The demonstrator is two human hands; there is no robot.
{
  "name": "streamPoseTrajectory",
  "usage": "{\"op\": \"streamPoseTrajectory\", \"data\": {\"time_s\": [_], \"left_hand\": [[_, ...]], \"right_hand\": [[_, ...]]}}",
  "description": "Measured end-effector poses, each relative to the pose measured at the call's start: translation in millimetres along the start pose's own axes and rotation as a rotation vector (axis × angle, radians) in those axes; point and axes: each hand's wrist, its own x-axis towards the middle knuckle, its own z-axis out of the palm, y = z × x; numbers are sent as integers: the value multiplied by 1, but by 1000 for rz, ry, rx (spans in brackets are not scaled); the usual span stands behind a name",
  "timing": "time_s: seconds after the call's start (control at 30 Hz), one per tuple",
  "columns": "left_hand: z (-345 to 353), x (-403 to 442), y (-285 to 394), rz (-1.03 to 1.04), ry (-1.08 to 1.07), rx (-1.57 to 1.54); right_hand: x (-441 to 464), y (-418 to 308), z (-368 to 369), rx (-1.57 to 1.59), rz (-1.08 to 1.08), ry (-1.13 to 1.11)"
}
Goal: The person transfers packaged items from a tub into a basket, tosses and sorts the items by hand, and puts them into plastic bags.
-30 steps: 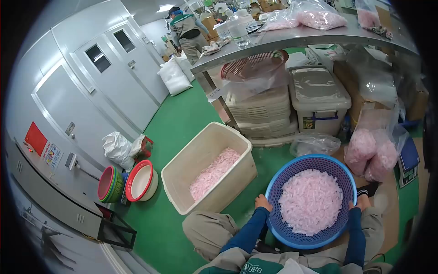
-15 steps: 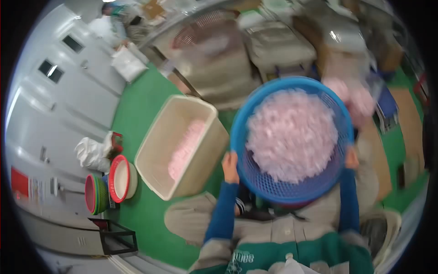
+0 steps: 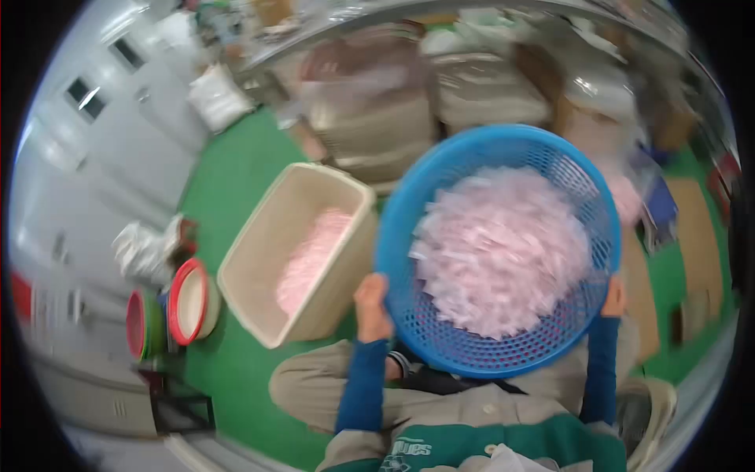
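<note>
A round blue plastic basket [image 3: 472, 363] with perforated walls is held over my lap. Inside it lies a heap of small pale pink pieces [image 3: 503, 252], blurred by motion. My left hand [image 3: 372, 307] grips the basket's left side, and my right hand [image 3: 615, 296] grips the right side, with its fingers partly hidden. Just left of the basket stands a cream rectangular tub [image 3: 263, 228] on the floor. More pink pieces [image 3: 314, 256] cover part of the tub's bottom.
Red-rimmed basins [image 3: 189, 303] and a stack of coloured baskets [image 3: 145, 324] stand at the left near grey doors [image 3: 102, 165]. Plastic-covered tubs [image 3: 370, 110] line the far side under a table. Cardboard [image 3: 692, 236] lies on the green floor [image 3: 228, 204] at right.
The blue basket has come nearer to me and looks larger, its pink heap shifted lower within it. Both hands keep their grip. The view has turned slightly.
</note>
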Motion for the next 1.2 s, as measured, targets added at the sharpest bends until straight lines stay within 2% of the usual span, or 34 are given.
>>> {"op": "streamPoseTrajectory", "data": {"time_s": [0.03,0.07,0.13,0.2,0.27,0.33,0.37,0.43,0.47,0.5,0.53,0.57,0.6,0.63,0.67,0.7,0.77,0.8,0.83,0.87,0.93,1.0,1.03,1.07,1.13,1.17,1.2], "left_hand": [[3,0,-32,-15,57,9],[19,2,-84,-225,116,-134],[42,10,-139,-504,161,-320],[37,6,-103,-652,129,-413],[36,-2,-98,-696,97,-502],[32,-4,-92,-697,76,-551],[30,-4,-85,-685,66,-571],[19,-7,-54,-652,29,-618],[13,-10,-37,-628,8,-633],[7,-12,-20,-589,-11,-640],[2,-12,-6,-538,-31,-651],[1,-8,-6,-494,-44,-654],[3,-3,-19,-464,-44,-661],[8,4,-49,-467,-20,-670],[19,1,-89,-536,28,-656],[33,-4,-84,-533,105,-690],[37,-4,-83,-653,139,-471],[34,2,-83,-547,141,-351],[37,-3,-86,-655,198,-516],[34,-5,-86,-678,194,-539],[27,-10,-83,-725,186,-584],[13,-16,-33,-666,98,-628],[6,-18,-17,-621,76,-628],[-1,-21,1,-561,55,-641],[-2,-20,17,-448,33,-652],[4,-12,-2,-430,42,-645],[10,-5,-37,-464,72,-623]], "right_hand": [[4,31,18,-49,-56,28],[2,25,43,40,155,-50],[30,106,63,-30,173,-84],[62,158,68,-24,286,-139],[67,150,54,-97,328,-191],[66,141,40,-103,359,-211],[61,121,35,-226,306,-155],[56,96,12,-84,317,-148],[42,57,8,-17,186,-26],[32,27,-3,174,197,-78],[24,11,-4,128,111,-62],[20,4,1,87,26,-44],[22,27,18,62,-5,8],[22,68,41,18,-168,103],[23,83,51,-202,-141,55],[29,88,62,-23,-36,-105],[46,100,77,-289,195,-126],[43,74,80,-68,119,-74],[47,75,80,-38,131,-88],[54,82,76,-176,155,-97],[49,25,63,49,161,-109],[48,14,42,85,30,-36],[33,-75,27,27,75,-71],[30,-70,16,82,-32,-30],[28,-2,28,154,-54,109],[27,33,33,188,-69,179],[26,28,47,78,-1,111]]}}
